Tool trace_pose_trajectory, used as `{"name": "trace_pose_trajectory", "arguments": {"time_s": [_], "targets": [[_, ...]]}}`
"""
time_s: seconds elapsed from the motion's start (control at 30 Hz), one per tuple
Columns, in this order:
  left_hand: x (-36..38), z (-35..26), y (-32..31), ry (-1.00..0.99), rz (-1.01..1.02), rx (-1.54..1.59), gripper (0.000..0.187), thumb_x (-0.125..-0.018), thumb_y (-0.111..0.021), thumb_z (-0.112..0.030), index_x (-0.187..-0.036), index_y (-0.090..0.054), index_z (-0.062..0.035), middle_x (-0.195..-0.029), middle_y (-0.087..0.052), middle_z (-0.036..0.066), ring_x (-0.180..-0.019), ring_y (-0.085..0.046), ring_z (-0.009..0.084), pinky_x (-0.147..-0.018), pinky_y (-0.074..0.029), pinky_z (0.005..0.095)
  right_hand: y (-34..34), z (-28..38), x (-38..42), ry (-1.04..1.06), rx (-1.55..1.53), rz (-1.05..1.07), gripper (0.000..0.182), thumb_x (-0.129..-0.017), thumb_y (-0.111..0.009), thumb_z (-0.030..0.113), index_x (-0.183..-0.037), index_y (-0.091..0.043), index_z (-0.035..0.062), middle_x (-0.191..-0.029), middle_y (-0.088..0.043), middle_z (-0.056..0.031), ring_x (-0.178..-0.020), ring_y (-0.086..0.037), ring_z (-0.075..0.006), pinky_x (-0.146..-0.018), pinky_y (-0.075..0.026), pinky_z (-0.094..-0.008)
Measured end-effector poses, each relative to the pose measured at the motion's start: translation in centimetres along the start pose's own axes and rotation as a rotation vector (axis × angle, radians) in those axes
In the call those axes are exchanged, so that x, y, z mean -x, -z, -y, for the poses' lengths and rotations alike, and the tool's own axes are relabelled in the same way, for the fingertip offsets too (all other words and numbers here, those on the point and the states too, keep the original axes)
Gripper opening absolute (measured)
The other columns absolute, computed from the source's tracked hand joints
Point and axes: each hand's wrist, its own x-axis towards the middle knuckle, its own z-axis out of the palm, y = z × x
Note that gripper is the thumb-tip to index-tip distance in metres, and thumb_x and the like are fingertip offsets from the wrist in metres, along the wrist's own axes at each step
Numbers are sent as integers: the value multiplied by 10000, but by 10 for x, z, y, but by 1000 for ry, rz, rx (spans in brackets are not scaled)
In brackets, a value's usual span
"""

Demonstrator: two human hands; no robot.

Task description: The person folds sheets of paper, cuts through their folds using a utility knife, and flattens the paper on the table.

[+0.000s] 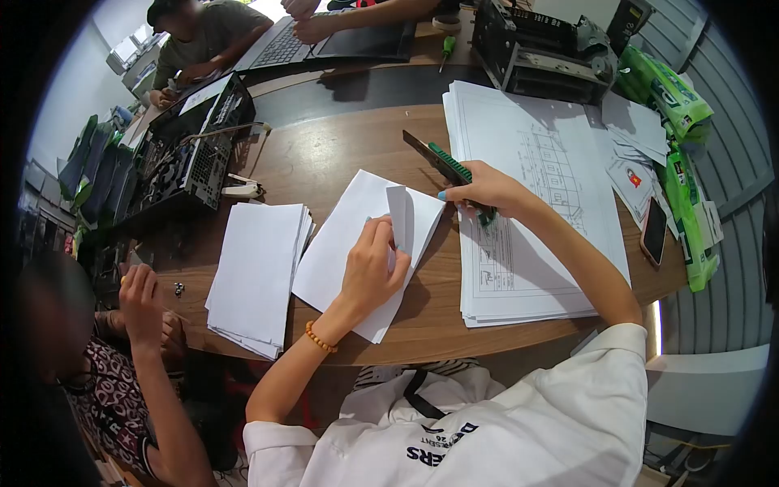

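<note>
My left hand (pixel 375 264) pinches the folded-up part of a sheet of white paper (pixel 398 213), its fingers closed over the crease. That sheet lies on a tilted stack of white paper (pixel 345 235) at the middle of the table. In my right hand (pixel 487 188) is a green-handled knife (pixel 442 162), its dark blade pointing up and left above the table. The right hand is closed around the handle at the top right corner of the stack, beside the printed drawings (pixel 544 162).
Another white paper pile (pixel 256 272) lies left. An opened computer case (pixel 191 154) stands beyond it, a metal machine (pixel 548 49) at the back right. A phone (pixel 653 231) and green packets (pixel 669 101) are right. A person (pixel 122 381) sits left; others work across the table near a laptop (pixel 284 40).
</note>
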Motion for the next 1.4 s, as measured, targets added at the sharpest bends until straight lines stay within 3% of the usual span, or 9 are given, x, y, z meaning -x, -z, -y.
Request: {"name": "trace_pose_trajectory", "arguments": {"time_s": [0.5,0.57,0.67,0.87,0.97,1.03,1.17,1.27,1.4], "targets": [[-1,0,-1,-80,6,-60,334,-706,-624,-63,-996,-504,50,-851,-515,144,-712,-519,271,-653,-437,364,-14,3,-3,60,-61,28,311,-726,-721,94,-947,-518,13,-675,-570,-48,-550,-530,-93,-481,-408,-214],[-3,-6,2,-22,80,-78,265,-732,-660,-128,-842,-470,21,-913,-500,142,-782,-504,274,-643,-441,358,-17,4,-4,50,-59,10,347,-706,-741,104,-954,-518,8,-668,-563,-46,-532,-518,-92,-473,-402,-213],[-4,-9,4,-32,90,-113,257,-743,-658,-129,-838,-476,26,-912,-501,139,-797,-515,270,-650,-444,351,-20,6,-2,77,-135,-6,389,-670,-765,116,-950,-523,-1,-646,-539,-35,-505,-491,-92,-455,-388,-212],[-3,-4,1,-5,36,-25,194,-745,-598,-49,-890,-508,43,-944,-541,179,-783,-546,319,-678,-442,381,-17,3,-3,124,-82,-25,271,-669,-759,69,-746,-501,45,-643,-552,-50,-499,-490,-104,-447,-394,-239],[-2,-3,0,34,21,-31,157,-766,-553,-35,-886,-507,54,-971,-542,192,-801,-554,337,-683,-452,382,-15,5,0,131,-46,23,321,-718,-753,192,-864,-527,17,-664,-567,-35,-496,-478,-81,-445,-387,-208],[-2,-2,0,30,17,-16,157,-772,-540,-33,-894,-506,58,-978,-542,195,-804,-556,342,-682,-455,382,-10,9,9,192,-34,-183,289,-787,-709,266,-854,-545,37,-663,-584,-14,-499,-476,-66,-452,-389,-200],[-2,-4,1,44,17,13,165,-776,-540,-34,-912,-516,55,-982,-544,191,-797,-559,341,-687,-461,388,26,11,44,526,587,-297,226,-865,-610,221,-970,-598,20,-646,-523,-26,-567,-465,-92,-516,-351,-247],[-2,-3,0,22,15,-13,146,-771,-556,-37,-885,-517,45,-991,-549,184,-800,-562,331,-683,-460,386,37,13,73,842,928,-348,273,-756,-715,236,-948,-629,61,-734,-603,-48,-566,-576,-169,-546,-456,-289],[-2,-3,-1,47,28,-16,132,-761,-576,-43,-849,-514,32,-1000,-553,178,-809,-564,332,-682,-461,386,27,21,99,747,1146,-320,337,-648,-783,223,-930,-640,107,-757,-603,-28,-596,-600,-179,-549,-478,-292]]}}
